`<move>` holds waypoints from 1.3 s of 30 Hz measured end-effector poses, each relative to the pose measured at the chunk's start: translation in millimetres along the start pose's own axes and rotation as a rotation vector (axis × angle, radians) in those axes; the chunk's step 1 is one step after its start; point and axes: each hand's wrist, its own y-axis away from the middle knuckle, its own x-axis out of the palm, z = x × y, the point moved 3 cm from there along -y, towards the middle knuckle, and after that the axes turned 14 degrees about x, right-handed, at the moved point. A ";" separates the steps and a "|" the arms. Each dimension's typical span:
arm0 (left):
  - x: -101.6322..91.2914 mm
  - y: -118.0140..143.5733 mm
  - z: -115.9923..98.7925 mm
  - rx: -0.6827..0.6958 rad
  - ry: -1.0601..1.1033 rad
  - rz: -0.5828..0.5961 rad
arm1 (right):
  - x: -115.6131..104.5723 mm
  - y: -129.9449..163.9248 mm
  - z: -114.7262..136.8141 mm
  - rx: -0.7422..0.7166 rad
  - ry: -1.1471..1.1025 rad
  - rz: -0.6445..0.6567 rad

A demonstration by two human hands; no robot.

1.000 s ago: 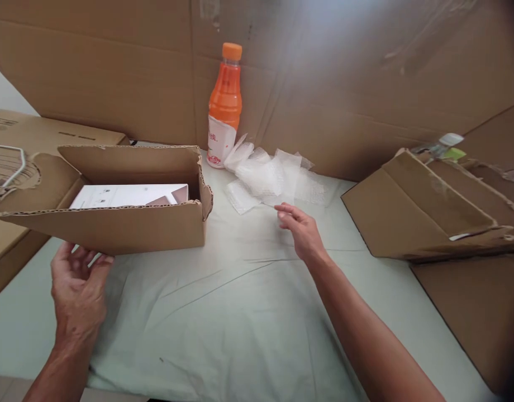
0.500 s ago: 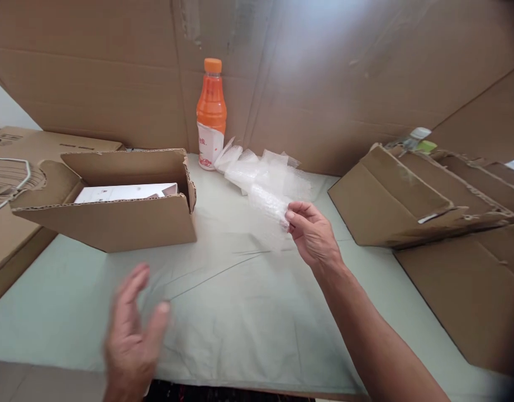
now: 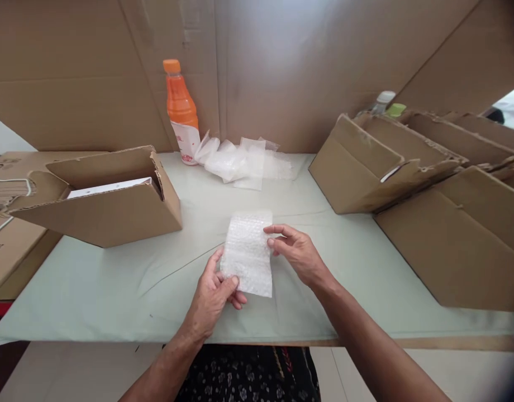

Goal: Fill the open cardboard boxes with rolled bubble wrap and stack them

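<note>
Between my hands, above the table near its front, is a small sheet of clear bubble wrap [image 3: 249, 248], perhaps a flat pouch. My left hand [image 3: 213, 296] holds its lower left, with the thumb on top and the fingers beneath. At its right edge my right hand [image 3: 296, 248] pinches it between thumb and fingers. Behind it, a loose pile of more bubble wrap [image 3: 236, 162] lies beside an orange bottle [image 3: 182, 111] with a white label.
To the left stands an open cardboard box [image 3: 110, 215] with white boxes [image 3: 110, 187] inside. Several open cardboard boxes [image 3: 453, 234] line the right side. A pale green cloth [image 3: 198, 195] covers the table, with a cardboard wall [image 3: 274, 72] behind.
My right hand has brought the bubble wrap away from the pile toward me. The left hand has come in from the left and taken hold of it. My view has shifted slightly.
</note>
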 end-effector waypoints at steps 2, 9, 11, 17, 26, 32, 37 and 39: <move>-8.8 9.9 4.5 -0.066 -0.021 -0.020 | -14.7 12.2 -21.9 -0.051 0.296 -0.058; -19.6 40.7 -1.2 -0.094 -0.017 -0.013 | 14.1 95.9 -29.2 -0.646 0.838 0.091; -16.7 44.2 -5.2 -0.050 -0.014 0.034 | 33.7 102.5 -26.7 -0.679 0.736 0.111; -19.8 41.8 -13.2 0.512 -0.565 0.056 | 38.1 62.5 -41.4 -0.360 0.687 -0.157; -8.5 16.8 5.1 0.897 -1.238 0.435 | 29.8 96.4 -29.8 -0.581 0.920 -0.191; -11.6 17.8 -8.5 0.924 -1.098 0.440 | 31.0 102.1 -38.6 -0.526 0.769 -0.070; -5.4 5.3 -5.9 0.800 -1.125 0.434 | 19.7 120.1 -32.9 -0.524 0.810 -0.199; -0.2 -3.3 -2.3 0.795 -1.226 0.400 | 21.1 123.8 -32.8 -0.550 0.889 -0.192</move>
